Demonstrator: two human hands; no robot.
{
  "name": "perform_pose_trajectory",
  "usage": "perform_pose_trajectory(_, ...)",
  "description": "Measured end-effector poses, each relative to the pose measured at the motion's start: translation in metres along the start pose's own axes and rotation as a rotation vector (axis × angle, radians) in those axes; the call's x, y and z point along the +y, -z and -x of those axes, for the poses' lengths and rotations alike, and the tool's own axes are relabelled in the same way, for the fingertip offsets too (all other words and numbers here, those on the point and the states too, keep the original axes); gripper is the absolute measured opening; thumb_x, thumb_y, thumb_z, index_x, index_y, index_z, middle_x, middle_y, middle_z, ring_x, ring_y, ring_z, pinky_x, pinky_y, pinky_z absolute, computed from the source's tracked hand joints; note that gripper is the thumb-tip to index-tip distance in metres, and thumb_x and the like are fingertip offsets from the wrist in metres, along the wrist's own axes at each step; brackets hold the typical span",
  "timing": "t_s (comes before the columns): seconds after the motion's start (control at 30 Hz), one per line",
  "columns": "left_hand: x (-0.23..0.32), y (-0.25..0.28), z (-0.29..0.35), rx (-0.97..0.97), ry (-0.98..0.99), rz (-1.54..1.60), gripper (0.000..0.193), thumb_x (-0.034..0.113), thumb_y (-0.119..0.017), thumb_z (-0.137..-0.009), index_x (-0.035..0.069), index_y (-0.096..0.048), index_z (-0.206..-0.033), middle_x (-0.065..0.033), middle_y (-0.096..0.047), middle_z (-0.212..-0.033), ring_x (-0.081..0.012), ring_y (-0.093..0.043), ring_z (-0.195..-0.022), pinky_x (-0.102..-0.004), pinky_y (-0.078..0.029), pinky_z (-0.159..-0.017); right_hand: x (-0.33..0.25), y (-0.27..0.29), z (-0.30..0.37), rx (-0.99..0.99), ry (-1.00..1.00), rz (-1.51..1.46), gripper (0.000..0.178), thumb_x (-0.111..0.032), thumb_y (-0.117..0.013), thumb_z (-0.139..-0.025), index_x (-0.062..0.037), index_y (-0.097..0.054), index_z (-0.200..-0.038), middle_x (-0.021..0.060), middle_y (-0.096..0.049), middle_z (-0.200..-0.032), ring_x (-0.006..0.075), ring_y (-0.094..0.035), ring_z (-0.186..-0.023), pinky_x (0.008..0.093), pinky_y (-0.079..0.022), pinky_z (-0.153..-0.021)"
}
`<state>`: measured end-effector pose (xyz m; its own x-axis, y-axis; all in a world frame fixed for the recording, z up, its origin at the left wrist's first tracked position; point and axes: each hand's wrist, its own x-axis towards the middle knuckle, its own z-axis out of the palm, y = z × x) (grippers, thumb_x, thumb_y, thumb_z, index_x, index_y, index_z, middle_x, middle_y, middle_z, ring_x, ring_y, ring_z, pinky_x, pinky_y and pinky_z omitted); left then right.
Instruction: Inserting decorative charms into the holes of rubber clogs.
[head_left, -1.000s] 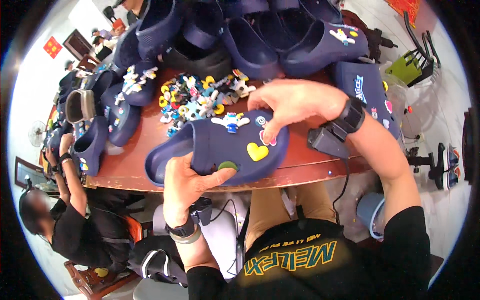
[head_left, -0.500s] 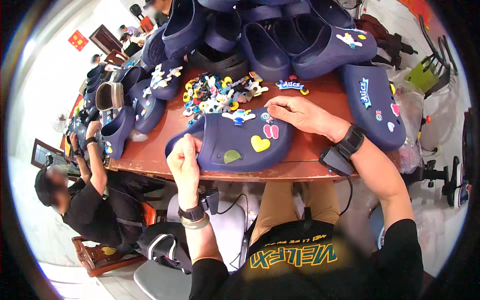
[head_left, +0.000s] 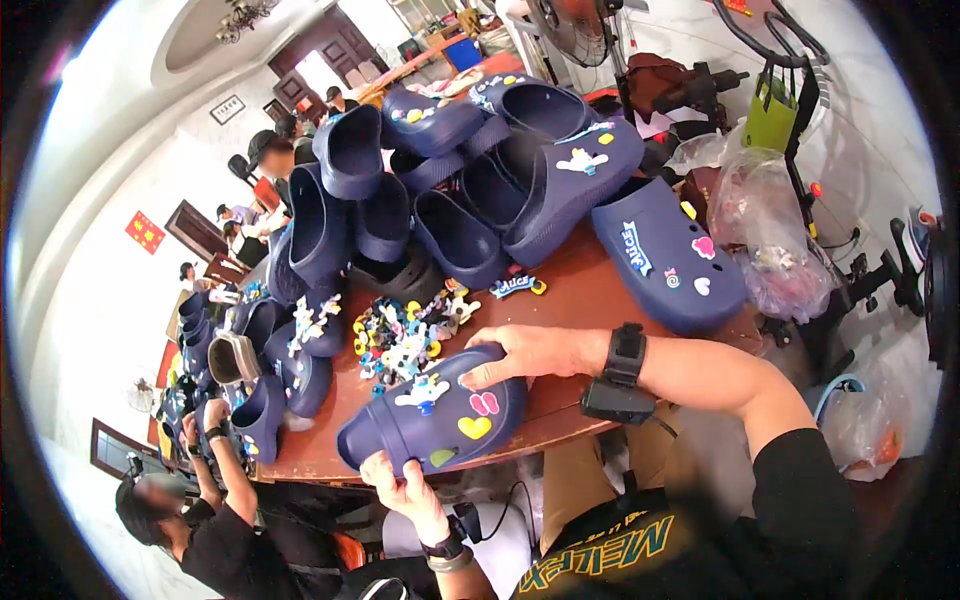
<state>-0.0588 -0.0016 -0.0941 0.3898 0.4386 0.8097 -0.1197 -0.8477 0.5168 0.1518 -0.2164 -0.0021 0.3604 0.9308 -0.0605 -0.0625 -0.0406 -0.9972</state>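
Observation:
A navy blue clog (head_left: 460,415) lies tilted at the table's near edge, its toe pointing right. On its upper sit a white character charm (head_left: 423,393), a pink charm (head_left: 484,404), a yellow heart charm (head_left: 474,428) and a green half-round charm (head_left: 442,457). My right hand (head_left: 530,358) is closed over the toe, thumb on the upper, hiding part of it. Curled fingers of my left hand (head_left: 408,492) grip the near side by the heel strap. Just beyond the clog is a heap of small colourful charms (head_left: 405,335).
Many navy clogs (head_left: 455,235) are piled at the back of the table (head_left: 580,300). A decorated clog (head_left: 665,255) lies at the right, near plastic bags (head_left: 770,230). A lettered charm (head_left: 515,287) rests by the heap. Another person (head_left: 220,500) works at the left.
The view has swung up and turned. My left hand has shifted from the clog's opening to its near side; my right thumb now covers the round swirl charm's place.

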Motion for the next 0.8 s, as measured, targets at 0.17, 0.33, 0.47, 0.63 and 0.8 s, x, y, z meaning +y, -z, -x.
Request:
perform_pose_trajectory(0.17, 0.024, 0.004, -0.013, 0.058, -0.038, -0.109, 0.049, 0.037, -0.055, -0.095, -0.004, -0.053, -0.122, -0.015, -0.05, -0.125, -0.0285, -0.045, -0.119, -0.0434, -0.033, -0.104, 0.004, -0.004, -0.007, 0.048, 0.13, -0.169, 0.058, -0.035, -0.074, -0.08, 0.003, -0.056, -0.121, 0.0113, -0.064, -0.106, 0.0171, -0.062, -0.098, 0.0276, -0.051, -0.084)
perform_pose_trajectory(0.33, 0.025, 0.005, -0.024, 0.349, -0.013, -0.001, 0.074, 0.059, -0.025, -0.099, 0.0, -0.031, -0.143, -0.0163, -0.034, -0.145, -0.0288, -0.032, -0.135, -0.0458, -0.023, -0.112, -0.021, 0.004, 0.006, 0.208, 0.381, -0.519, 0.042, -0.025, -0.066, -0.087, 0.0011, -0.058, -0.119, 0.0062, -0.066, -0.099, 0.012, -0.064, -0.087, 0.0249, -0.052, -0.077)
perform_pose_trajectory(0.47, 0.018, -0.01, -0.037, 0.033, 0.171, 0.017, 0.058, 0.039, -0.036, -0.1, -0.001, -0.033, -0.141, -0.0187, -0.033, -0.144, -0.0321, -0.03, -0.135, -0.0466, -0.021, -0.113, -0.027, 0.015, 0.005, 0.283, 0.685, -0.835, 0.036, -0.026, -0.055, -0.097, -0.0014, -0.054, -0.123, 0.0035, -0.064, -0.104, 0.0112, -0.062, -0.093, 0.0288, -0.051, -0.088)
perform_pose_trajectory(0.63, 0.005, -0.034, -0.043, -0.287, 0.183, -0.258, 0.057, 0.026, -0.058, -0.091, 0.002, -0.04, -0.138, -0.0206, -0.039, -0.138, -0.0358, -0.032, -0.131, -0.0498, -0.022, -0.109, -0.031, 0.035, 0.007, 0.291, 0.808, -0.838, 0.044, -0.025, -0.054, -0.098, -0.0037, -0.043, -0.135, 0.0112, -0.051, -0.136, 0.0254, -0.051, -0.124, 0.0473, -0.041, -0.106)
perform_pose_trajectory(0.8, 0.013, -0.042, -0.043, -0.498, 0.08, -0.564, 0.075, 0.046, -0.068, -0.082, 0.002, -0.042, -0.137, -0.0204, -0.042, -0.136, -0.0375, -0.034, -0.129, -0.0526, -0.024, -0.107, -0.034, 0.05, -0.007, 0.602, 0.736, -0.802, 0.031, -0.016, -0.064, -0.091, -0.0054, -0.053, -0.119, 0.0084, -0.059, -0.122, 0.0243, -0.06, -0.111, 0.0515, -0.051, -0.093)
